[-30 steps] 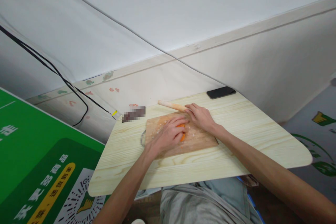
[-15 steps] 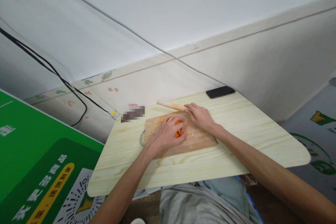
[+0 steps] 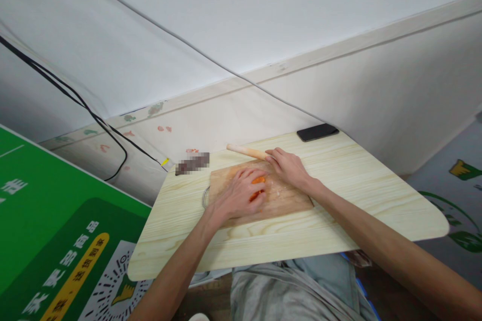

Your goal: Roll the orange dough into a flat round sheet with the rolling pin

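Observation:
My left hand [image 3: 243, 193] is on the cutting board [image 3: 284, 203], its fingers curled over a piece of bright orange dough [image 3: 258, 179]. Most of the dough is hidden under the palm; orange shows between thumb and fingers. My right hand [image 3: 288, 165] closes around the near end of a pale wooden rolling pin [image 3: 244, 150]. The pin lies along the board's far edge, its free end pointing left. White smears and small crumbs mark the board near the dough.
A black phone [image 3: 318, 132] lies at the back right of the light wooden table [image 3: 357, 185]. A blurred-out dark item [image 3: 193, 164] sits at the back left. The wall [image 3: 263, 105] borders the far edge, and a green printed panel [image 3: 56, 230] stands at left.
My left hand has shifted slightly on the orange dough, with the fingers and the dough's visible shape changing a little. The right hand and rolling pin stay in place.

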Demonstrator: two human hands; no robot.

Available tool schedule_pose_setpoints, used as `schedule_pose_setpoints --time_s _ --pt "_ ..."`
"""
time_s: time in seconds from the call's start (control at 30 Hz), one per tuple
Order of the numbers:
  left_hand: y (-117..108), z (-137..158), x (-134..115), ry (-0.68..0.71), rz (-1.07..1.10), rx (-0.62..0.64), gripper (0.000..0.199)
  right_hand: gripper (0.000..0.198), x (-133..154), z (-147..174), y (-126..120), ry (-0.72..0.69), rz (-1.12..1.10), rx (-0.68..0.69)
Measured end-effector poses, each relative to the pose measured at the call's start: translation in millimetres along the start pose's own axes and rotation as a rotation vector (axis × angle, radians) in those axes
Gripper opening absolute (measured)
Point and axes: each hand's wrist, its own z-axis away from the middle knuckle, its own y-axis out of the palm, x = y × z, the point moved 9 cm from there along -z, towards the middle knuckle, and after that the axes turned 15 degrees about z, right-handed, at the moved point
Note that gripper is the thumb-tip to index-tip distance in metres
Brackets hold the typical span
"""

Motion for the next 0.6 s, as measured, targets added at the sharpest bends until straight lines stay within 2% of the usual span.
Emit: schedule_pose_setpoints --time_s 0.23,0.37,0.6 --pt "0.7 1.4 4.3 -0.031 -0.021 -0.009 0.017 0.038 -0.1 0.1 -0.3 0.006 -0.001 0.003" --pt "1.8 2.5 6.6 -0.038 -0.055 -0.041 0.008 0.038 0.3 0.4 -1.1 0.005 -0.001 0.006" --pt "-3.6 4.6 2.1 -0.047 -0.095 -0.057 0.025 0.038 0.9 0.5 -1.9 0.006 0.006 0.011"
